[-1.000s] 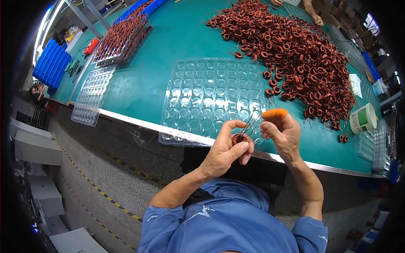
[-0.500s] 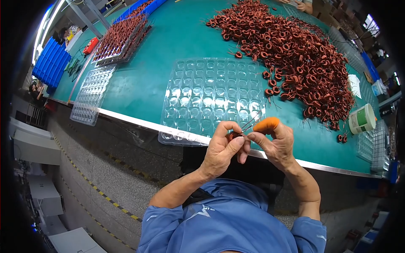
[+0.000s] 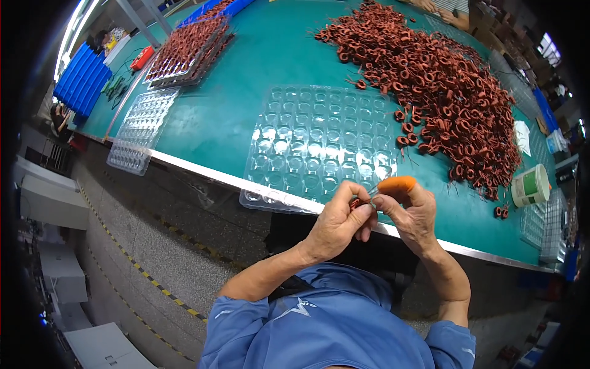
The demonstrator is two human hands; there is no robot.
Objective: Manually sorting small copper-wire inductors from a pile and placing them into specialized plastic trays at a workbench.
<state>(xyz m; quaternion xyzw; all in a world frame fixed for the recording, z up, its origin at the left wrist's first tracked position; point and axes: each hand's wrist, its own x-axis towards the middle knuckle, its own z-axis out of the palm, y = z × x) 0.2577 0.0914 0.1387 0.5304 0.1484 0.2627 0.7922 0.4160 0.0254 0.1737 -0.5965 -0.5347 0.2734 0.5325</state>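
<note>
Between the thumb and fingers of my left hand (image 3: 335, 226) is a small copper-red ring coil (image 3: 355, 204), mostly covered by those fingers. My right hand (image 3: 416, 218), with an orange sleeve (image 3: 397, 184) on its index finger, pinches at the thin wire leads (image 3: 372, 191) rising from the coil. Both hands meet above the table's front edge. Just beyond them lies a clear plastic tray (image 3: 318, 149) with rows of round pockets, its near end sticking out past the edge. A big heap of similar coils (image 3: 439, 92) covers the right part of the green table.
Stacked trays filled with coils (image 3: 190, 52) stand at the far left, near another clear tray (image 3: 138, 129) and a blue bin (image 3: 82, 86). On the right are a white-green bucket (image 3: 530, 186) and a wire basket (image 3: 555, 224). Another person's hands (image 3: 445, 13) show across the table.
The whole view has shifted slightly, so table and hands appear further right. Both hands keep their hold on the coil; the leads now look shorter and closer to the orange-sleeved finger.
</note>
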